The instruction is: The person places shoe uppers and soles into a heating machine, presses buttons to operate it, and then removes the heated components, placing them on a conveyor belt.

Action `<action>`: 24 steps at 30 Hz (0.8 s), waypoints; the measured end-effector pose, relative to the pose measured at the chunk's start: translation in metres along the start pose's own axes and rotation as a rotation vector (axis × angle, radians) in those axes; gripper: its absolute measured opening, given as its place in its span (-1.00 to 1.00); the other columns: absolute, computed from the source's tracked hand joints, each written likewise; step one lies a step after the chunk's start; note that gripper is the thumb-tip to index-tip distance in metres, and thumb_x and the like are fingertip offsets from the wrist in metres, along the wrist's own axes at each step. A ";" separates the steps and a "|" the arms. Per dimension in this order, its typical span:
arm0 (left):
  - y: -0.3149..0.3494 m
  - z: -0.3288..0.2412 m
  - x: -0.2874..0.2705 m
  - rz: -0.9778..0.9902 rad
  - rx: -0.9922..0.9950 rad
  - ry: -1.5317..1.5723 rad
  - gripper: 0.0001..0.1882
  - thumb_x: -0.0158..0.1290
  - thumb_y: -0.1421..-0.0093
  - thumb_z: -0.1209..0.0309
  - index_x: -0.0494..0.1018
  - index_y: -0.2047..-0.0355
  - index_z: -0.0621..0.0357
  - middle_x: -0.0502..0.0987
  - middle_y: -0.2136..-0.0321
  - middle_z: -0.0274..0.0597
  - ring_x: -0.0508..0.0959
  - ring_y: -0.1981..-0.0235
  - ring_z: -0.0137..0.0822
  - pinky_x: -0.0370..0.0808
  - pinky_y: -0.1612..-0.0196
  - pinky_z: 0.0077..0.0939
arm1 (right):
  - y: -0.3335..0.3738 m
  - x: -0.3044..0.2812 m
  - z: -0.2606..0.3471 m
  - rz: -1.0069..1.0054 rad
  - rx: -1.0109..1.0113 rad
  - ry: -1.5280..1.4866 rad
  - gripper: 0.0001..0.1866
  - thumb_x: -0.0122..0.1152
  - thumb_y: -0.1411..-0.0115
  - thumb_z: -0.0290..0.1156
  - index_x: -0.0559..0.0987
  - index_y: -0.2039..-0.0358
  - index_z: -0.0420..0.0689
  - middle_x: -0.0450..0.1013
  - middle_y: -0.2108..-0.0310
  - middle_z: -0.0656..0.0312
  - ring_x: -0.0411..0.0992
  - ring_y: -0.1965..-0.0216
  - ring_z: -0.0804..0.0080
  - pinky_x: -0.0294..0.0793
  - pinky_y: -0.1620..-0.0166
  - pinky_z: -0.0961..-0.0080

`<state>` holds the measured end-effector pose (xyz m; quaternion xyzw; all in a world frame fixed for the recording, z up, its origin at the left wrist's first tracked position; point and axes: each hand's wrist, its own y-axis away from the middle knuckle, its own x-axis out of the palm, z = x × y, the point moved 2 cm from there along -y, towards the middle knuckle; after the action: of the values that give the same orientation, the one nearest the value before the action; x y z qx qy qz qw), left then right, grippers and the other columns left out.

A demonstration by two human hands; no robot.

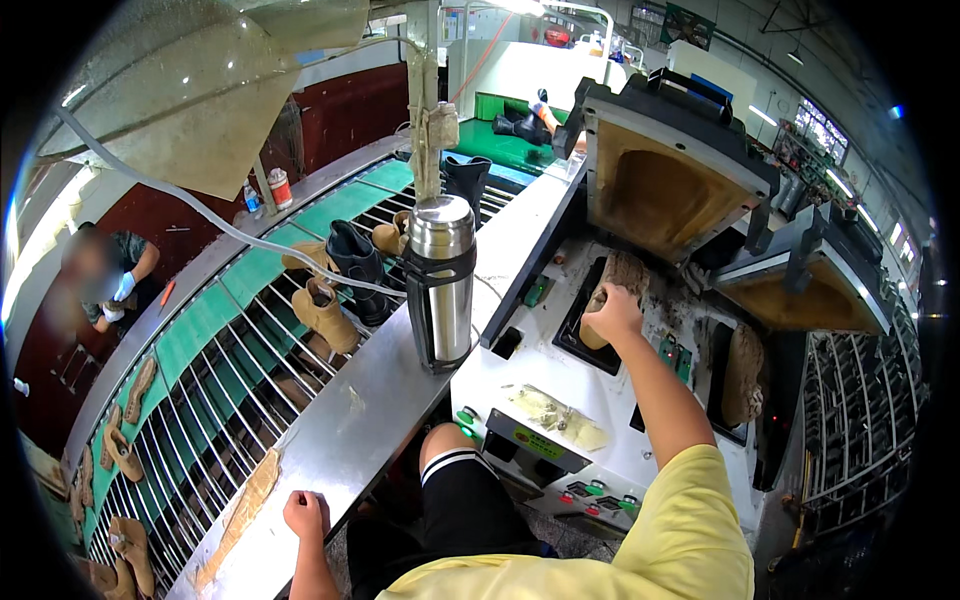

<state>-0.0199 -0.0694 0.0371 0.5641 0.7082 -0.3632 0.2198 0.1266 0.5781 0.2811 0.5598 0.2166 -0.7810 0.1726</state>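
Observation:
My right arm reaches over the white machine with two raised lids. At its left station, my right hand [612,316] is closed round the near end of a tan shoe or boot [627,272], which lies on a black pad; the hand hides part of it. Above it tilts an open lid [668,182] with a brown, hollowed inner face. My left hand [304,514] is curled into a loose fist at the edge of the metal ledge, with nothing visible in it. Another tan piece of footwear [742,375] lies at the machine's right station, under the second raised lid [808,280].
A steel flask [440,285] stands on the metal ledge [372,392]. Beyond it, a curved rack of metal bars [240,370] carries tan and black boots [356,268]. A post [424,110] rises behind the flask. Across the rack, a gloved person [120,270] handles something. Wire racks stand at right.

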 end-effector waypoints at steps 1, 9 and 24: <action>0.001 0.001 -0.002 0.000 -0.002 -0.012 -0.81 0.05 -0.05 0.37 0.48 0.58 0.24 0.50 0.65 -0.04 0.50 0.60 -0.09 0.43 0.47 -0.29 | 0.002 0.000 0.001 -0.008 -0.012 -0.009 -0.24 0.39 0.21 -0.15 0.38 -0.09 0.07 0.30 -0.09 0.24 0.23 -0.15 0.16 0.40 -0.09 0.25; 0.001 -0.013 0.001 0.003 -0.070 -0.019 -0.81 0.04 -0.06 0.35 0.47 0.56 0.22 0.51 0.61 -0.05 0.49 0.58 -0.11 0.43 0.43 -0.30 | 0.007 0.004 -0.031 -0.123 -0.187 -0.126 -0.28 0.34 0.08 -0.09 0.34 -0.11 0.01 0.32 -0.07 0.14 0.23 -0.15 0.10 0.34 -0.12 0.21; 0.084 -0.295 0.126 1.157 -0.774 1.508 -0.12 -0.29 -0.29 -0.10 -0.26 -0.32 0.37 -0.26 -0.37 -0.01 -0.22 -0.39 -0.15 -0.25 -0.36 -0.24 | 0.156 -0.101 -0.269 -0.723 0.238 -0.044 -0.42 0.27 0.09 -0.43 0.35 0.00 -0.06 0.34 0.10 -0.01 0.33 0.08 -0.08 0.38 0.09 0.13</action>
<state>0.0559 0.2442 0.1123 0.7912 0.3500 0.5009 0.0258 0.4530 0.5914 0.2789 0.4464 0.3041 -0.8231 -0.1756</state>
